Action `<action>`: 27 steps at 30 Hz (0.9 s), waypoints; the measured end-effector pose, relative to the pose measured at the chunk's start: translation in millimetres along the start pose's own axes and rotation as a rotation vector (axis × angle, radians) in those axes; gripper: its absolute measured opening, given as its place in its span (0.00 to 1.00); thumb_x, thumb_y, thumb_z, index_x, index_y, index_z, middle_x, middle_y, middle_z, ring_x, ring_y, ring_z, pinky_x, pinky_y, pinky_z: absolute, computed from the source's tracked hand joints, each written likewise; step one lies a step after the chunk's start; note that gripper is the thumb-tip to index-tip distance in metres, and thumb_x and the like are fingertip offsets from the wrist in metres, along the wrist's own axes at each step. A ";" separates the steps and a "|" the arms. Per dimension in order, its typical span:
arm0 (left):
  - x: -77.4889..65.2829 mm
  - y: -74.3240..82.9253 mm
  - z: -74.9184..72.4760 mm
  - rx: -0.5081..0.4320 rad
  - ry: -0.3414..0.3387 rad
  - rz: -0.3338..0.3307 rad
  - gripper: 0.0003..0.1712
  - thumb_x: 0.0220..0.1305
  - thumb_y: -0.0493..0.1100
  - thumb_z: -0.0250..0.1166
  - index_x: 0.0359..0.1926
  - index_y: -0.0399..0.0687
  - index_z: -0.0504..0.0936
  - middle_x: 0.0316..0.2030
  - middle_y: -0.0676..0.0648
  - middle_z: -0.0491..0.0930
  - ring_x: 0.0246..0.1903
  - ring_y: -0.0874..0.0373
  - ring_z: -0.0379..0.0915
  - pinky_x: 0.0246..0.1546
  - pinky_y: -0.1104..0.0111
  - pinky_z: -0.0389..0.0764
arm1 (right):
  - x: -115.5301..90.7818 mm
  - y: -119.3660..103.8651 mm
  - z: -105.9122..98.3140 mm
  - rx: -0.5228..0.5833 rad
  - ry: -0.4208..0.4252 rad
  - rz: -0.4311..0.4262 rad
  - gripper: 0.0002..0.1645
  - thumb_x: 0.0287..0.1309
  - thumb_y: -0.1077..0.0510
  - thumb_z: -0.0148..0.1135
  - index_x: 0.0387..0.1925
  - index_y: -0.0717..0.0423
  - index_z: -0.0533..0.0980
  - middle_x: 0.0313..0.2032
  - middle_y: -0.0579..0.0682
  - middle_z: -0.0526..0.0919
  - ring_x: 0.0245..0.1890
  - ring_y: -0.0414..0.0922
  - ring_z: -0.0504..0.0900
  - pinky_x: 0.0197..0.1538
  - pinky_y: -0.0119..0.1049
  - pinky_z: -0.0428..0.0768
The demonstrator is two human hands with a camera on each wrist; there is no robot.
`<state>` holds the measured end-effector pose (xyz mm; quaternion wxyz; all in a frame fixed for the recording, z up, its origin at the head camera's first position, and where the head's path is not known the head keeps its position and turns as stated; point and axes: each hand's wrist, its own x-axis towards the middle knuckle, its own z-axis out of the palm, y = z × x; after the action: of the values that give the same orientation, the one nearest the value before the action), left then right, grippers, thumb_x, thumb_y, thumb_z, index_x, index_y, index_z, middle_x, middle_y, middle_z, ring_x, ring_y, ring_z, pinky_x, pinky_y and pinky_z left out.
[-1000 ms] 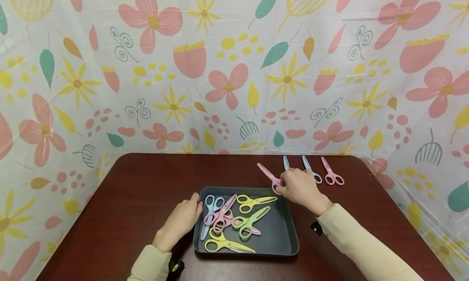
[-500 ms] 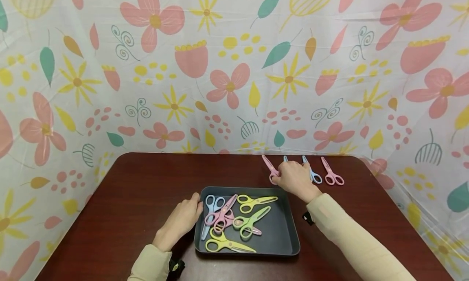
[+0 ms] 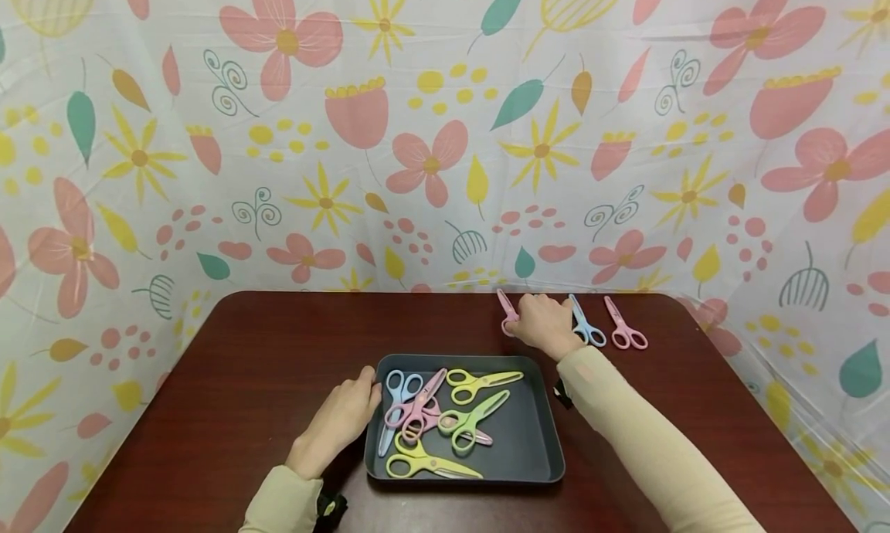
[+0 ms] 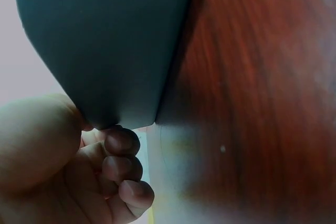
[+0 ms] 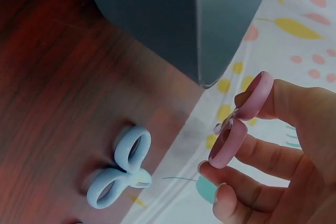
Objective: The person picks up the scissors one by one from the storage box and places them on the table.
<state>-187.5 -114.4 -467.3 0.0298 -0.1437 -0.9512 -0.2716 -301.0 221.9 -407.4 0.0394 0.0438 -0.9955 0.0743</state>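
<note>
My left hand (image 3: 342,415) grips the left rim of a dark grey tray (image 3: 524,448). In the left wrist view its fingers curl against the outside of the tray (image 4: 105,40). At the table's far edge, my right hand (image 3: 545,324) holds pink scissors (image 3: 507,310), blades pointing away. The right wrist view shows its fingers at the handle loops of these pink scissors (image 5: 229,145). Blue scissors (image 5: 107,188) lie on the table beside them. Inside the tray are blue scissors (image 3: 403,386), pink scissors (image 3: 426,398), yellow scissors (image 3: 467,386) and green scissors (image 3: 473,421), some overlapping.
Right of my right hand, another pair of blue scissors (image 3: 588,331) and a pair of pink scissors (image 3: 626,334) lie in a row along the far edge of the brown table (image 3: 299,336). A flower-patterned cloth (image 3: 431,239) hangs behind the table.
My right hand has moved up and left with the pink scissors, from just above the tray's corner to the far table edge. The left hand stays on the tray.
</note>
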 end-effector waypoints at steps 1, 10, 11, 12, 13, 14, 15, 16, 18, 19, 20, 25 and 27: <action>0.2 -0.2 -0.3 0.000 0.000 -0.001 0.06 0.71 0.39 0.56 0.36 0.43 0.68 0.14 0.50 0.63 0.10 0.61 0.60 0.13 0.68 0.62 | 2.4 -1.2 0.5 -0.006 -0.013 0.009 0.22 0.52 0.43 0.66 0.15 0.51 0.72 0.21 0.52 0.73 0.29 0.55 0.76 0.51 0.66 0.60; 0.8 0.0 -0.9 0.004 0.003 -0.012 0.07 0.71 0.39 0.56 0.36 0.43 0.68 0.14 0.50 0.64 0.10 0.60 0.60 0.13 0.67 0.62 | 13.3 -6.5 7.0 -0.012 -0.077 0.051 0.21 0.53 0.41 0.67 0.24 0.53 0.74 0.29 0.55 0.77 0.38 0.59 0.78 0.53 0.66 0.59; 0.7 0.4 -0.4 0.003 0.000 -0.008 0.07 0.72 0.39 0.56 0.36 0.43 0.68 0.14 0.50 0.64 0.10 0.60 0.60 0.13 0.68 0.62 | 13.3 -6.0 7.7 -0.014 -0.075 0.057 0.20 0.53 0.42 0.68 0.25 0.53 0.74 0.31 0.56 0.78 0.39 0.60 0.78 0.54 0.66 0.58; 0.6 0.9 0.2 0.000 -0.002 -0.003 0.07 0.72 0.39 0.56 0.36 0.43 0.68 0.14 0.50 0.64 0.10 0.60 0.60 0.13 0.68 0.62 | 13.4 -5.3 8.5 -0.018 -0.071 0.063 0.20 0.52 0.42 0.68 0.26 0.53 0.75 0.32 0.57 0.79 0.40 0.60 0.78 0.54 0.67 0.58; 0.4 1.5 1.3 -0.001 -0.006 0.001 0.07 0.72 0.39 0.56 0.36 0.43 0.68 0.14 0.50 0.64 0.10 0.61 0.60 0.13 0.68 0.62 | 13.1 -3.9 9.4 -0.024 -0.070 0.069 0.20 0.52 0.42 0.69 0.27 0.53 0.75 0.33 0.57 0.79 0.40 0.61 0.78 0.54 0.67 0.58; 0.1 2.1 2.1 -0.002 -0.008 0.004 0.07 0.72 0.39 0.56 0.36 0.43 0.68 0.14 0.50 0.64 0.10 0.61 0.61 0.13 0.68 0.62 | 12.8 -3.0 9.9 -0.028 -0.069 0.072 0.19 0.52 0.43 0.69 0.27 0.53 0.75 0.34 0.58 0.80 0.41 0.61 0.78 0.55 0.68 0.57; -0.3 2.6 2.8 -0.003 -0.009 0.005 0.07 0.72 0.39 0.55 0.36 0.42 0.68 0.14 0.51 0.64 0.11 0.61 0.61 0.13 0.68 0.62 | 12.4 -2.5 10.4 -0.031 -0.070 0.072 0.19 0.51 0.43 0.69 0.27 0.53 0.75 0.35 0.58 0.80 0.42 0.62 0.78 0.55 0.68 0.56; -0.6 2.9 3.1 -0.003 -0.008 0.004 0.07 0.72 0.39 0.55 0.36 0.42 0.68 0.14 0.51 0.64 0.11 0.61 0.61 0.13 0.68 0.62 | 12.8 -2.4 10.9 -0.031 -0.074 0.070 0.19 0.51 0.43 0.69 0.27 0.53 0.75 0.35 0.58 0.80 0.42 0.62 0.78 0.56 0.68 0.56; -1.3 3.3 2.6 -0.003 -0.005 -0.006 0.06 0.72 0.39 0.56 0.36 0.42 0.68 0.14 0.51 0.64 0.11 0.61 0.61 0.13 0.68 0.62 | 13.8 -3.6 11.6 -0.031 -0.088 0.058 0.19 0.51 0.43 0.69 0.26 0.53 0.75 0.35 0.58 0.80 0.42 0.61 0.78 0.56 0.69 0.55; -1.6 3.2 2.0 -0.003 -0.005 -0.012 0.06 0.72 0.39 0.56 0.37 0.42 0.68 0.14 0.50 0.64 0.11 0.61 0.61 0.13 0.68 0.63 | 14.5 -4.5 11.7 -0.030 -0.099 0.048 0.19 0.51 0.43 0.69 0.26 0.52 0.74 0.35 0.58 0.80 0.42 0.61 0.78 0.56 0.69 0.55; -1.7 3.2 1.3 -0.004 -0.003 -0.016 0.06 0.71 0.39 0.56 0.37 0.42 0.68 0.14 0.50 0.64 0.11 0.60 0.61 0.13 0.68 0.63 | 15.1 -5.6 11.5 -0.028 -0.107 0.039 0.19 0.51 0.43 0.69 0.25 0.52 0.74 0.34 0.57 0.79 0.42 0.61 0.78 0.56 0.69 0.55; -0.7 2.2 -0.5 -0.002 -0.005 -0.017 0.06 0.71 0.39 0.56 0.37 0.42 0.68 0.14 0.50 0.63 0.10 0.60 0.61 0.13 0.68 0.62 | 18.0 -8.9 9.4 -0.033 -0.140 0.046 0.18 0.51 0.43 0.70 0.25 0.51 0.75 0.32 0.55 0.78 0.41 0.59 0.78 0.54 0.68 0.57; -0.6 1.6 -0.2 -0.002 -0.008 -0.015 0.07 0.71 0.39 0.56 0.36 0.42 0.68 0.14 0.50 0.63 0.10 0.60 0.61 0.13 0.67 0.62 | 18.9 -9.7 8.9 -0.034 -0.161 0.055 0.19 0.51 0.42 0.70 0.27 0.52 0.75 0.33 0.55 0.78 0.42 0.59 0.78 0.54 0.67 0.58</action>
<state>-186.4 -113.4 -466.4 0.0240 -0.1379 -0.9521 -0.2720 -319.6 209.5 -413.2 -0.0420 0.0217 -0.9974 0.0546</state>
